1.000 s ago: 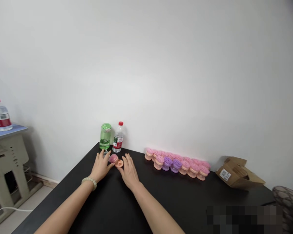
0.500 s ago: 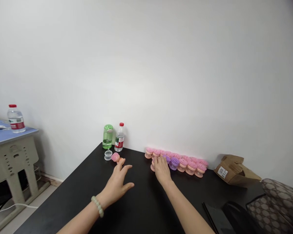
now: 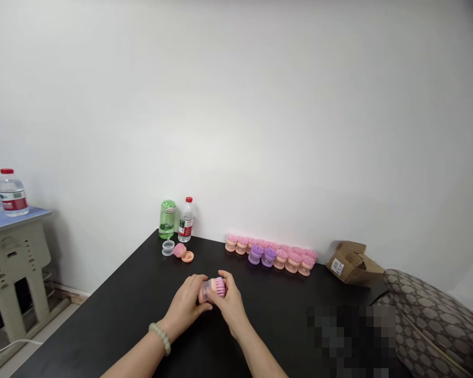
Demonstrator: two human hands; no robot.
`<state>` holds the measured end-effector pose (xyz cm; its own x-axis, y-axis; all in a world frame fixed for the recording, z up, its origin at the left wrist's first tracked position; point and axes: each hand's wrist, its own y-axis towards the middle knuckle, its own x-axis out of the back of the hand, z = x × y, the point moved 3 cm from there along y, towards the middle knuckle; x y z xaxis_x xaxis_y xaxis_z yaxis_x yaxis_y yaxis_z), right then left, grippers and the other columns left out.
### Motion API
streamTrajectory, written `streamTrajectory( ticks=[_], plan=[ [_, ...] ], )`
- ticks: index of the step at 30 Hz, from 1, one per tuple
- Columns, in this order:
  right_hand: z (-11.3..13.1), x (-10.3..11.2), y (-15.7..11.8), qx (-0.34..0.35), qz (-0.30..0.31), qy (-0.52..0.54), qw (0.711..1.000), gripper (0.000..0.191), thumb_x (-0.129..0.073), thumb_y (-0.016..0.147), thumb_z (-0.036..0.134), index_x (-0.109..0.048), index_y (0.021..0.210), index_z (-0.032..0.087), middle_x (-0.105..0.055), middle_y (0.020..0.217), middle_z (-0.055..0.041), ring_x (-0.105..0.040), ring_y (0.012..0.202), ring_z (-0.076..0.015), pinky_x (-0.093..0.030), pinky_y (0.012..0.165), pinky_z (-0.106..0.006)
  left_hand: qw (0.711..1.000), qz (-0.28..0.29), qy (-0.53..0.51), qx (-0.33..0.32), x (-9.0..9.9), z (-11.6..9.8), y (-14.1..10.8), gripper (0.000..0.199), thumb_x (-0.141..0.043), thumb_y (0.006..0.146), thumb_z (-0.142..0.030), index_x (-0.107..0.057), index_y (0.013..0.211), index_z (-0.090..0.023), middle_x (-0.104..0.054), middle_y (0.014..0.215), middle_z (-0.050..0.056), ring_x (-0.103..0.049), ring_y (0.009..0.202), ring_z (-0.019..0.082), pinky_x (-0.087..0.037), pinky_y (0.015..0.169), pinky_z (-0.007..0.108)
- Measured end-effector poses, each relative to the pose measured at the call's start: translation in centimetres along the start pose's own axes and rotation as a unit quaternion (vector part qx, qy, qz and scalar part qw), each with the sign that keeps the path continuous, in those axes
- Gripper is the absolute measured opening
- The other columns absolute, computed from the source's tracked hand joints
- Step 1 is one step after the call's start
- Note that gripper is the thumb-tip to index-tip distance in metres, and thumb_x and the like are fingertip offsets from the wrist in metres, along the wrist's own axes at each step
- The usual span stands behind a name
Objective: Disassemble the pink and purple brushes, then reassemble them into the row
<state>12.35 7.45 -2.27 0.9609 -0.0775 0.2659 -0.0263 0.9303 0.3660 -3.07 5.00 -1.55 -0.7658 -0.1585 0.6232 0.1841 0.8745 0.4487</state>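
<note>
Together, your left hand [image 3: 186, 299] and right hand [image 3: 230, 305] hold a pink-bristled brush [image 3: 214, 286] sideways, left at its base, right by the bristles, seemingly just above the black surface [image 3: 134, 304].

A white wall [image 3: 236, 115], brightest near its middle, rises behind a black table [image 3: 110, 315]. At left, a blue-topped desk [image 3: 16, 252] stands on pale floor [image 3: 59, 321].
</note>
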Motion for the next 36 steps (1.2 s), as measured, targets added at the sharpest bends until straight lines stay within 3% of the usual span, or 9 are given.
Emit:
streamTrajectory(
  ticks=[4, 10, 20, 25, 29, 32, 36],
  plan=[
    [-0.2, 0.4, -0.6, -0.072, 0.056, 0.143, 0.985, 0.034, -0.069, 0.077, 0.039, -0.061, 0.104, 0.019, -0.069, 0.089, -0.0043, -0.070, 0.081, -0.0231, -0.059, 0.071, -0.036, 0.999, -0.014, -0.017, -0.024, 0.0, -0.9, 0.0, 0.051, -0.069, 0.074, -0.010, -0.050, 0.119, -0.025, -0.060, 0.117, 0.007, -0.061, 0.108, 0.027, -0.051, 0.095, 0.043],
    [-0.4, 0.9, -0.7, -0.132, 0.129, 0.271, 0.945, 0.044, -0.078, 0.074, 0.053, -0.065, 0.097, 0.018, -0.069, 0.086, -0.0040, -0.068, 0.078, -0.0199, -0.059, 0.070, -0.034, 0.996, 0.029, -0.050, -0.070, 0.6, -1.4, 0.1, 0.033, -0.066, 0.084, -0.019, -0.054, 0.114, -0.024, -0.059, 0.113, 0.006, -0.062, 0.096, 0.022, -0.054, 0.083, 0.035],
    [0.2, 0.2, -0.9, -0.120, 0.082, 0.316, 0.938, 0.045, -0.071, 0.078, 0.062, -0.064, 0.082, 0.018, -0.061, 0.075, 0.0000, -0.057, 0.066, -0.0125, -0.050, 0.063, -0.026, 0.995, -0.010, -0.080, -0.057, 0.7, -1.3, 0.3, 0.034, -0.058, 0.092, -0.042, -0.056, 0.121, -0.023, -0.061, 0.106, 0.008, -0.062, 0.090, 0.024, -0.053, 0.082, 0.037],
    [0.7, 0.1, -0.9, -0.087, 0.054, 0.292, 0.951, 0.040, -0.066, 0.082, 0.058, -0.066, 0.087, 0.018, -0.062, 0.076, -0.0008, -0.057, 0.067, -0.0153, -0.050, 0.065, -0.029, 0.994, -0.015, -0.106, -0.037, 0.7, -1.6, 0.3, 0.035, -0.054, 0.093, -0.041, -0.056, 0.122, -0.022, -0.061, 0.108, 0.009, -0.061, 0.097, 0.025, -0.051, 0.089, 0.039],
    [1.3, 0.5, -1.1, -0.037, 0.021, 0.243, 0.969, 0.031, -0.079, 0.071, 0.038, -0.068, 0.095, 0.022, -0.065, 0.090, -0.0007, -0.060, 0.082, -0.0187, -0.050, 0.076, -0.030, 0.983, -0.046, -0.172, 0.049, 0.5, -1.1, 0.3, 0.040, -0.043, 0.096, -0.052, -0.058, 0.117, -0.022, -0.063, 0.095, 0.006, -0.060, 0.084, 0.023, -0.051, 0.076, 0.034],
    [1.5, 0.7, -1.3, -0.003, 0.017, 0.222, 0.975, 0.043, -0.083, 0.064, 0.029, -0.067, 0.104, 0.024, -0.065, 0.105, -0.0024, -0.061, 0.098, -0.0225, -0.050, 0.088, -0.032, 0.971, -0.047, -0.217, 0.091, 0.4, -1.0, 0.4, 0.044, -0.040, 0.096, -0.058, -0.059, 0.113, -0.021, -0.060, 0.083, 0.002, -0.054, 0.070, 0.019, -0.047, 0.065, 0.030],
    [0.8, 0.5, -1.3, -0.026, 0.039, 0.243, 0.969, 0.069, -0.082, 0.067, 0.042, -0.054, 0.128, 0.025, -0.062, 0.123, -0.0093, -0.061, 0.112, -0.0269, -0.052, 0.092, -0.038, 0.970, -0.041, -0.224, 0.088, 0.6, -1.5, 0.4, 0.046, -0.037, 0.097, -0.058, -0.060, 0.108, -0.020, -0.057, 0.081, 0.001, -0.051, 0.066, 0.017, -0.044, 0.062, 0.028]
  ],
)
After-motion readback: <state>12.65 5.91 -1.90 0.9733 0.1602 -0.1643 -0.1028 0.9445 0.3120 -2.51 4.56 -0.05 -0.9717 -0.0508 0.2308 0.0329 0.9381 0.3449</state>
